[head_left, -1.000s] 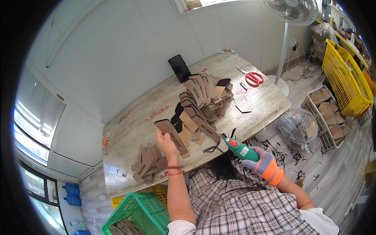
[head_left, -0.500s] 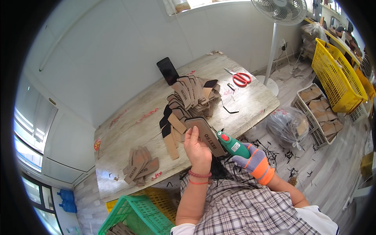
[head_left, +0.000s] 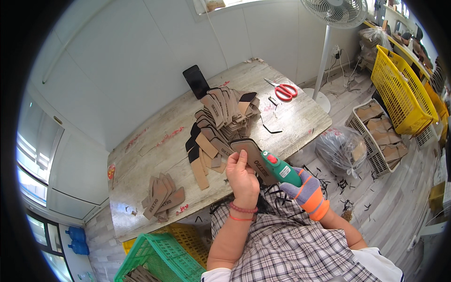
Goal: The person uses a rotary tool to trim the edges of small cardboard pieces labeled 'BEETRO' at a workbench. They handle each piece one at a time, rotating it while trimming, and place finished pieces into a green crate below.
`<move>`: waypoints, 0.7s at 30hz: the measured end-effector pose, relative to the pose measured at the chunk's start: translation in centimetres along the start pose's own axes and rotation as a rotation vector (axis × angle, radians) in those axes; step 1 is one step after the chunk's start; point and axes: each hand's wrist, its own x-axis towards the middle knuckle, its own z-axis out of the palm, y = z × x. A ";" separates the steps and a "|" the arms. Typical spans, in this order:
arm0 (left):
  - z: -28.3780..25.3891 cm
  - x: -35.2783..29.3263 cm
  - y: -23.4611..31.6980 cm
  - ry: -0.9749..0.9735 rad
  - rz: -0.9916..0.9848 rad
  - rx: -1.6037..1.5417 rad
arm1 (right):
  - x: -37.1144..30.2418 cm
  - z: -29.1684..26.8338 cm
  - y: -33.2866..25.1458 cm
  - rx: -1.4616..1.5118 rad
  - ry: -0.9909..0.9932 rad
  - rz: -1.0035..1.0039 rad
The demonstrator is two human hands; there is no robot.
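Fingers of my bare left hand (head_left: 242, 176) are clamped on a flat brown insole piece (head_left: 253, 157), holding it up just above the near edge of the worn wooden table (head_left: 155, 145), while my gloved right hand (head_left: 303, 190) is wrapped tight around a green glue gun (head_left: 281, 170) whose tip touches the piece. Behind it on the table lies a fanned heap of similar brown and black insole pieces (head_left: 221, 122), with a smaller pile (head_left: 162, 197) to my left, red-handled scissors (head_left: 284, 90) at the far right, and a black phone (head_left: 196, 81) leaning against the wall
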 end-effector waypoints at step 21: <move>-0.6 0.3 2.5 -0.074 0.224 0.478 | -0.2 -1.1 -0.4 -0.088 -0.053 -0.001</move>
